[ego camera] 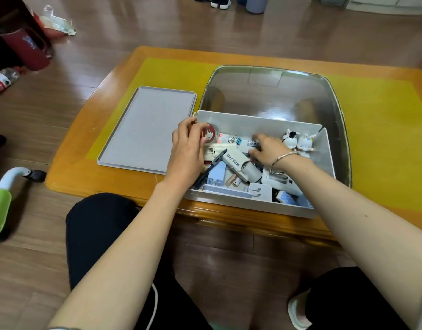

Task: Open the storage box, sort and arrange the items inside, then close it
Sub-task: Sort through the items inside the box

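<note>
1. The storage box (260,122) sits on the near edge of the low table (86,129), right in front of the person. It is already open, so the first job is done.
2. Its flat grey lid (145,129) lies on the table just to the left of the box.
3. Inside, the things are still in a messy pile: a white mini fan (236,163), a red round thing (211,134), two little bunny toys (298,140) at the far right, and small bits near the front.
4. The left hand (187,148) pinches the red round thing with curled fingers.
5. The right hand (267,148) reaches into the middle of the pile. I cannot tell if it holds anything.
6. I think the sorting has only begun. Tidying and closing the box are still to do.
7. A clear tray (272,91) lies behind the box.
</note>
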Available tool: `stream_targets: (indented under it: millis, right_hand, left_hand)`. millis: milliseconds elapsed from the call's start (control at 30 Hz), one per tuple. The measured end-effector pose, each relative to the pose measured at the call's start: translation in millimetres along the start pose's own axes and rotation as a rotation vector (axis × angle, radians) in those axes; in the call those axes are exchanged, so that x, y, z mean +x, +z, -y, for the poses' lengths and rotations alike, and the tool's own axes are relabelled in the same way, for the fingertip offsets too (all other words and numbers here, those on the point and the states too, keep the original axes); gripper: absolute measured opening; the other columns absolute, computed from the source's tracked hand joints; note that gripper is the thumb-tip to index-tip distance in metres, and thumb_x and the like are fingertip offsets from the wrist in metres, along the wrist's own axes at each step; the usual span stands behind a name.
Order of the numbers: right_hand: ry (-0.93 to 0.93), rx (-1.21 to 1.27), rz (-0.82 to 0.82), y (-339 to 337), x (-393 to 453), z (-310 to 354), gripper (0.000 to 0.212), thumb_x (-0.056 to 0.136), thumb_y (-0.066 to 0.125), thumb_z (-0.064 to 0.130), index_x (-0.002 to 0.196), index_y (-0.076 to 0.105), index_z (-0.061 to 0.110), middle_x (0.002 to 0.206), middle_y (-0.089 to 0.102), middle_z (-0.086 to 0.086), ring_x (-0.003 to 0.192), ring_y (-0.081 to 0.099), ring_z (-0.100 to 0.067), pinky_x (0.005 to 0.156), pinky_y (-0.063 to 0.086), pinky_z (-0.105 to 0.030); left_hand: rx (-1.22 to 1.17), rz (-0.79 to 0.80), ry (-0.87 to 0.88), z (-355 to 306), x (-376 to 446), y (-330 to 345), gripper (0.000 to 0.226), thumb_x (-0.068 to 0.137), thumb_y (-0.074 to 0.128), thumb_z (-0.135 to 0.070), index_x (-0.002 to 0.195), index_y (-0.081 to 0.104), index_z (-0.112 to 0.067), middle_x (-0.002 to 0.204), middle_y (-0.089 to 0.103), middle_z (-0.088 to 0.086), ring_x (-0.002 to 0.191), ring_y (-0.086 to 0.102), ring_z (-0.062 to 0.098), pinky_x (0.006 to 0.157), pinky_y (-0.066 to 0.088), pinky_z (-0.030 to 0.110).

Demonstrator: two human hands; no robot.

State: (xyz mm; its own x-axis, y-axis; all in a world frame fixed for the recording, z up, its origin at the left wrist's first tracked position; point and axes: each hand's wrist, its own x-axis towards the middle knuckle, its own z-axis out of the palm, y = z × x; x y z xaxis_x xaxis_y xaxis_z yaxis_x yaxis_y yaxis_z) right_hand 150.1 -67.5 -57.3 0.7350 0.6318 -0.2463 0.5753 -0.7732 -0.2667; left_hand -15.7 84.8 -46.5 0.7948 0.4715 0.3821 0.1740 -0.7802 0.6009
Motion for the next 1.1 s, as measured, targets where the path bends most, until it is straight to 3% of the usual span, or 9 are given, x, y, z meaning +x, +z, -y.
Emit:
stream_targets:
  millis: [133,233,367,467,600,767,867,967,1100]
  right_hand:
    - [-0.036,-0.042,0.091,3.7,3.7,8.7,0.045,0.092,0.050,0.038,0.129,0.052,0.013,0.128,0.051,-0.017,0.118,0.047,-0.036,0.102,0.038,-0.039]
    - [-0.122,0.060,0.092,5.3,-1.5,16.0,0.030,0.094,0.049,0.024,0.121,0.062,0.017,0.123,0.056,-0.012,0.110,0.052,-0.030,0.095,0.041,-0.031]
    - [-0.213,0.159,0.059,-0.1,-12.0,22.3,0.032,0.089,0.046,0.002,0.111,0.066,0.014,0.118,0.062,-0.007,0.101,0.056,-0.023,0.085,0.040,-0.023]
    - [-0.264,0.229,0.087,-6.6,-23.0,20.6,0.034,0.090,0.049,0.002,0.116,0.066,0.017,0.120,0.063,-0.004,0.108,0.057,-0.020,0.092,0.042,-0.024]
    - [-0.287,0.349,0.120,-10.8,-38.1,16.3,0.036,0.093,0.049,0.004,0.120,0.063,0.024,0.123,0.063,0.002,0.100,0.057,-0.008,0.086,0.038,-0.016]
    - [-0.307,0.365,0.129,-12.7,-41.9,14.7,0.039,0.093,0.047,0.000,0.117,0.065,0.024,0.123,0.062,0.000,0.106,0.058,-0.012,0.089,0.040,-0.018]
    - [-0.329,0.375,0.140,-10.4,-38.8,19.4,0.043,0.091,0.041,-0.007,0.108,0.069,0.021,0.126,0.060,-0.003,0.117,0.054,-0.019,0.099,0.043,-0.030]
    - [-0.293,0.391,0.159,-8.4,-35.7,25.0,0.051,0.087,0.034,-0.013,0.104,0.069,0.021,0.126,0.061,-0.003,0.119,0.054,-0.018,0.100,0.046,-0.035]
    - [-0.272,0.524,0.185,-9.7,-33.2,27.6,0.044,0.086,0.034,-0.018,0.108,0.062,0.008,0.113,0.066,-0.010,0.101,0.061,-0.009,0.076,0.045,-0.007]
  left_hand:
    - [-0.015,-0.028,0.006,-0.7,-1.4,0.0,0.029,0.096,0.050,-0.009,0.125,0.047,-0.016,0.142,0.032,0.007,0.130,0.033,0.024,0.103,0.043,0.035]
    - [-0.010,-0.025,0.008,-1.6,-2.4,0.8,0.033,0.094,0.054,-0.007,0.124,0.047,-0.017,0.142,0.031,0.006,0.131,0.032,0.024,0.103,0.043,0.035]
    - [0.012,-0.011,0.020,-2.4,-2.0,-0.2,0.036,0.090,0.056,-0.001,0.122,0.050,-0.017,0.144,0.031,0.009,0.132,0.032,0.027,0.102,0.038,0.030]
    - [0.019,-0.005,0.016,-2.8,-1.6,-0.8,0.037,0.089,0.057,0.001,0.121,0.051,-0.016,0.144,0.032,0.009,0.132,0.032,0.028,0.101,0.039,0.028]
    - [0.019,-0.004,-0.010,-3.0,-1.2,-1.1,0.044,0.090,0.055,0.000,0.130,0.048,-0.016,0.144,0.032,0.008,0.132,0.032,0.025,0.102,0.039,0.029]
    - [0.017,0.019,-0.006,-4.0,-2.7,-2.3,0.054,0.090,0.057,0.000,0.139,0.040,-0.014,0.144,0.034,0.007,0.133,0.031,0.022,0.107,0.037,0.032]
    - [0.030,-0.020,0.000,-3.7,-7.6,-4.4,0.053,0.087,0.059,0.002,0.136,0.044,-0.013,0.142,0.036,0.009,0.132,0.032,0.023,0.105,0.036,0.029]
    - [0.050,-0.067,-0.028,-1.4,-14.0,-9.1,0.052,0.084,0.063,0.002,0.131,0.049,-0.016,0.138,0.039,0.009,0.129,0.035,0.024,0.100,0.035,0.025]
    - [0.079,-0.077,-0.018,-4.0,-18.0,-14.2,0.049,0.083,0.066,0.000,0.126,0.053,-0.019,0.133,0.041,0.008,0.125,0.037,0.025,0.096,0.036,0.024]
